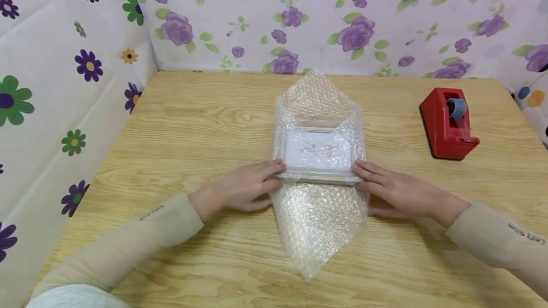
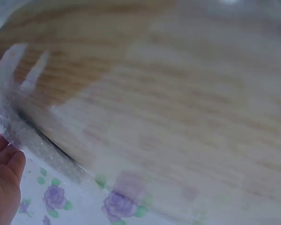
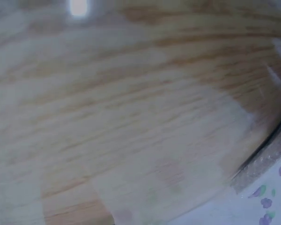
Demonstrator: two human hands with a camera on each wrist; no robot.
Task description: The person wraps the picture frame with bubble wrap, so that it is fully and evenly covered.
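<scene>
In the head view a light picture frame (image 1: 318,150) with a faint floral print lies flat on the table under clear bubble wrap (image 1: 321,215). One pointed flap of the wrap spreads toward me, another toward the back wall. My left hand (image 1: 250,185) rests at the frame's near left corner, fingertips on the wrapped edge. Mirroring it, my right hand (image 1: 396,189) touches the near right corner with nearly straight fingers. The left wrist view shows left fingers (image 2: 7,173) against the crinkled wrap edge; the right wrist view catches only a sliver of hand.
A red tape dispenser (image 1: 447,125) holding a bluish roll of tape (image 1: 457,107) stands at the right rear of the wood-grain table (image 1: 205,122). Floral sheets (image 1: 239,18) hang behind and at the sides.
</scene>
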